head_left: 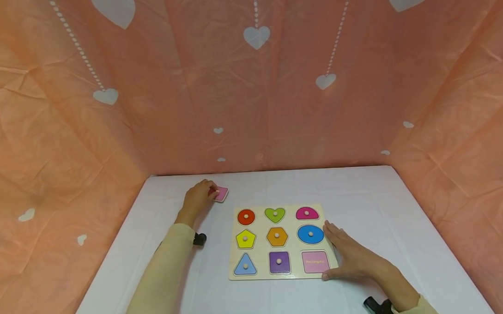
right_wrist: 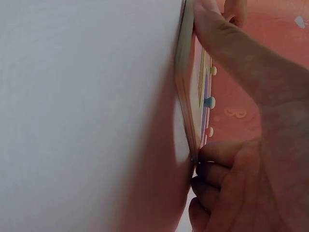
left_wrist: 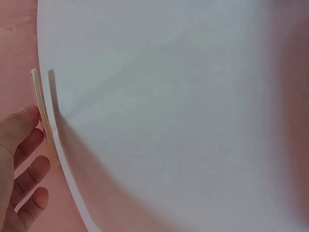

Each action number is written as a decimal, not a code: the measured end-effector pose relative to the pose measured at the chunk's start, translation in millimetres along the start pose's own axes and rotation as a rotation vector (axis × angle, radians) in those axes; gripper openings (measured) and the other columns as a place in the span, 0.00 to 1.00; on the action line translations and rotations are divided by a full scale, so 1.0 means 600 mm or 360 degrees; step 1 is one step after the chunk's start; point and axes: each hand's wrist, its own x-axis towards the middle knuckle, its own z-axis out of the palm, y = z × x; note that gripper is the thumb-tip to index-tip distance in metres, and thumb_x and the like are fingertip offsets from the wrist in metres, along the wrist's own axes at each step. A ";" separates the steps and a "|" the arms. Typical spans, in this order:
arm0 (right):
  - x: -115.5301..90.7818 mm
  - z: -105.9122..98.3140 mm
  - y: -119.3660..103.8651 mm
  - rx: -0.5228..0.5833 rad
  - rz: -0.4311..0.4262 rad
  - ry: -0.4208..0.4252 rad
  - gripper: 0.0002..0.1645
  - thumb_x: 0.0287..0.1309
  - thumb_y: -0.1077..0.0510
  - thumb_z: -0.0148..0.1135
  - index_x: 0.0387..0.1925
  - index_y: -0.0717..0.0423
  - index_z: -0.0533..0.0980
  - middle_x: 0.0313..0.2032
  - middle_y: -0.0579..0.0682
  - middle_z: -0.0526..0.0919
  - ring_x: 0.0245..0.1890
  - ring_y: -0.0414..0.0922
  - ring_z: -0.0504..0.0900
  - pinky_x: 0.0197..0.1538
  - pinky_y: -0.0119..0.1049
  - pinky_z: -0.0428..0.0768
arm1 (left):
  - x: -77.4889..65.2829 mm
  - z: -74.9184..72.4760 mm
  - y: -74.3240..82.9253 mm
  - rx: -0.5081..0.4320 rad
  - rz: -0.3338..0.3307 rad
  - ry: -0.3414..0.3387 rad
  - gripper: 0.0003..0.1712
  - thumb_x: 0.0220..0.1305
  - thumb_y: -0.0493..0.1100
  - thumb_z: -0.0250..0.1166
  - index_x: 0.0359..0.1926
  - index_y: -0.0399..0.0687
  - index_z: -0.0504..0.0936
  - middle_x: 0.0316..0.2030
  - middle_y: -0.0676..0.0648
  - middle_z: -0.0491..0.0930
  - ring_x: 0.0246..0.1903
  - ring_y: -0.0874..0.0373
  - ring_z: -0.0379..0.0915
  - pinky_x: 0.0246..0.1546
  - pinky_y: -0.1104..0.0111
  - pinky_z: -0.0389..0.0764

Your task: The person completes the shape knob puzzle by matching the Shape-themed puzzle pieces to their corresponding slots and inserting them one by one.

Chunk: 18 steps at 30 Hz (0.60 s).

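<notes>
My left hand (head_left: 198,199) pinches a pink puzzle piece (head_left: 222,194) just beyond the board's far left corner. Edge-on in the left wrist view, the piece (left_wrist: 44,108) looks thin, with the thumb against it; its knob is hidden there. The wooden shape puzzle board (head_left: 293,248) lies flat on the table, several knobbed shapes seated in it. A pink labelled recess (head_left: 315,268) at its near right holds no piece. My right hand (head_left: 355,257) holds the board's right side, thumb at the near corner and fingers along the edge; the right wrist view shows those fingers bent.
A white cloth (head_left: 395,226) covers the table. Orange-pink drapes with pale hearts (head_left: 257,37) rise at the back and both sides. Black wrist cameras sit on the left wrist (head_left: 199,239) and right wrist (head_left: 378,306).
</notes>
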 end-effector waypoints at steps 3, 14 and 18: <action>-0.001 0.000 -0.001 0.0006 0.0011 -0.0006 0.85 0.37 0.26 0.85 0.84 0.64 0.51 0.84 0.64 0.52 0.81 0.73 0.51 0.75 0.68 0.63 | -0.001 -0.002 0.001 -0.0002 0.0013 0.0012 0.14 0.74 0.46 0.72 0.51 0.42 0.86 0.46 0.42 0.84 0.46 0.45 0.81 0.55 0.49 0.83; -0.001 0.003 0.001 0.0011 0.0029 -0.0012 0.85 0.37 0.26 0.85 0.84 0.63 0.52 0.84 0.64 0.52 0.81 0.73 0.51 0.75 0.69 0.63 | -0.006 -0.011 0.011 -0.0016 0.0027 0.0011 0.14 0.72 0.47 0.73 0.50 0.44 0.86 0.43 0.45 0.82 0.41 0.48 0.77 0.49 0.52 0.82; -0.001 0.001 0.000 0.0013 0.0013 -0.0006 0.85 0.37 0.26 0.85 0.84 0.63 0.52 0.84 0.64 0.52 0.81 0.73 0.51 0.75 0.68 0.63 | -0.011 -0.016 0.022 -0.0024 0.0066 0.0030 0.14 0.71 0.48 0.74 0.49 0.45 0.87 0.41 0.47 0.82 0.40 0.50 0.77 0.47 0.53 0.82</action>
